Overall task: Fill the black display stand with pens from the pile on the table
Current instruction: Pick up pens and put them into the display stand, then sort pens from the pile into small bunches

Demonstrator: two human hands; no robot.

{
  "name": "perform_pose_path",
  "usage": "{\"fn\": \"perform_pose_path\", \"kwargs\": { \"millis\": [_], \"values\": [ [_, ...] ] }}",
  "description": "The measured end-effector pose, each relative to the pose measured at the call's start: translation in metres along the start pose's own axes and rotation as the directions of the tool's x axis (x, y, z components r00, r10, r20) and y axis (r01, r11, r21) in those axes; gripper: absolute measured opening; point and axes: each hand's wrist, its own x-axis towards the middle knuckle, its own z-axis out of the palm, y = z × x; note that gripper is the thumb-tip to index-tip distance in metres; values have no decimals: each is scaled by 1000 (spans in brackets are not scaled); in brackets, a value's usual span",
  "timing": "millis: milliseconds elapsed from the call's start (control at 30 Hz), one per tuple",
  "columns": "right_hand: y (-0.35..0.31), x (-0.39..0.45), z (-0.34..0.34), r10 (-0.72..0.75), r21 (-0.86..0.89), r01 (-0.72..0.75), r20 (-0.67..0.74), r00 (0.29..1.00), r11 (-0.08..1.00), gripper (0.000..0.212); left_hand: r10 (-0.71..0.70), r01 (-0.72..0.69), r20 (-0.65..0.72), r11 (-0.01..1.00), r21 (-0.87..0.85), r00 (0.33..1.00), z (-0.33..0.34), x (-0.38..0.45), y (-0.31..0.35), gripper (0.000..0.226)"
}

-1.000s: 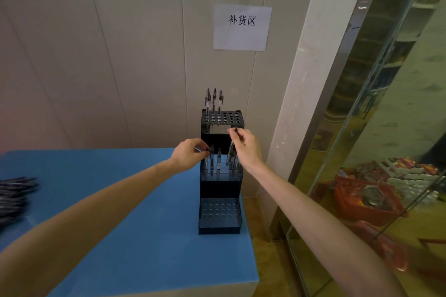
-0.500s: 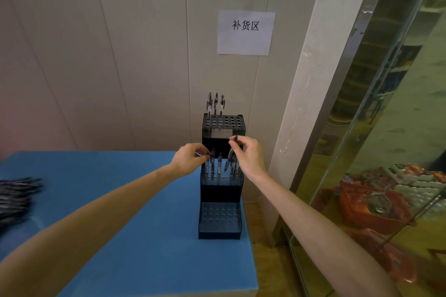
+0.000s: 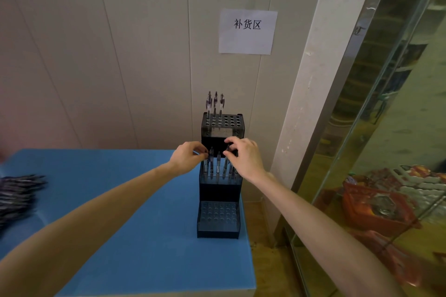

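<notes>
Black display stand point(image 3: 218, 219) sits at the blue table point(image 3: 144, 236)'s right edge.

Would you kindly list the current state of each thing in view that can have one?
Black display stand: upright on the blue table, partly filled.
Top tier: three pens, most holes empty.
Middle tier: several pens standing.
Bottom tier: empty.
Pen pile: lying loose at the table's left edge.
Left hand: pinching a pen.
Right hand: pinching a pen.

A white paper sign point(image 3: 247, 31) with black characters hangs on the pale panelled wall point(image 3: 96, 55). Red plastic baskets point(image 3: 376, 207) show behind the glass pane point(image 3: 391, 103).
</notes>
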Motion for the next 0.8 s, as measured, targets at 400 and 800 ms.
{"fn": "perform_pose_path", "kwargs": {
  "millis": [400,800],
  "values": [
    [-7,2,1,-84,7,83,32,996,996,46,-1,7,-60,995,104,998,-2,-8,3,27],
    [-115,58,47,-347,-317,409,234,908,856,67,-78,169,-158,677,716,984,-81,-71,-91,73]
  ]
}}
